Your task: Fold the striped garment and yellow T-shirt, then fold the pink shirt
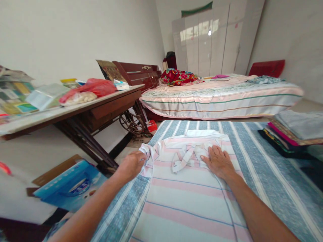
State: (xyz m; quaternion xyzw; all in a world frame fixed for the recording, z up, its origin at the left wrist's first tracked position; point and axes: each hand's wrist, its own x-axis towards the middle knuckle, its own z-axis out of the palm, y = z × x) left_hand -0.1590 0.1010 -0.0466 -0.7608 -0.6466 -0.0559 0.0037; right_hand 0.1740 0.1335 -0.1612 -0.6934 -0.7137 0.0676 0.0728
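Observation:
A pink and white striped shirt with thin blue lines lies spread over a blue and white striped sheet. My left hand is closed on the shirt's sleeve at its left edge, where the cloth bunches up. Flat on the upper right part of the shirt rests my right hand, fingers stretched out. Between the hands, a loose tie or strip of the same cloth lies crumpled near the collar. The shirt's lower end runs out of view at the bottom.
Folded clothes are stacked at the right. On the left stands a table with a red plastic bag; a blue box sits below it. Beyond, a bed with a floral red cloth faces a white wardrobe.

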